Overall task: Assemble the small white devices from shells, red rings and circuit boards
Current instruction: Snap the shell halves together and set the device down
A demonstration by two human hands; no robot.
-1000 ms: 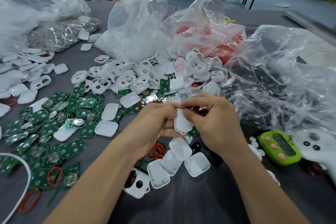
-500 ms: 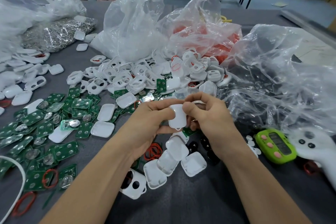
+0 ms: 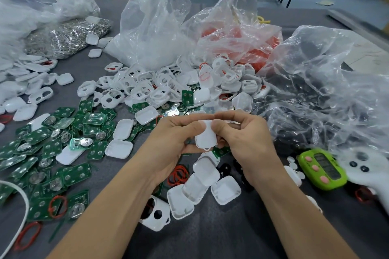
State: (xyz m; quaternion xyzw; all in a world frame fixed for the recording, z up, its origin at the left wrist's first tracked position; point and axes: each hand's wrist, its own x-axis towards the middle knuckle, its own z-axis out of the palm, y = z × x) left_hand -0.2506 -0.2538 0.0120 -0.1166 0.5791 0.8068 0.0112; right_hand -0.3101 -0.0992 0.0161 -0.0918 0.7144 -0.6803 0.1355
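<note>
Both hands have the white device (image 3: 205,137) between them, held up over the table (image 3: 210,237). The left hand (image 3: 170,143) curls round it from beneath, the right hand (image 3: 246,143) grips its other side, and both thumbs are clamped on its upper edge. A second ago it was tilted with its rim toward me and fingers hooked over the top. Now its smooth back faces up and the thumbs bear down on it. I'd say the two halves are being squeezed shut, so this unit is nearly done.

Just below the wrists lie four open shell halves (image 3: 225,190) and one holed front shell (image 3: 155,213). Beside them is a small knot of red rings (image 3: 179,174) — too tangled to count. To the left are circuit boards (image 3: 52,147) by the dozen, and beyond them a heap of front shells (image 3: 147,88) past counting. One green gadget (image 3: 322,169) sits to the right.
</note>
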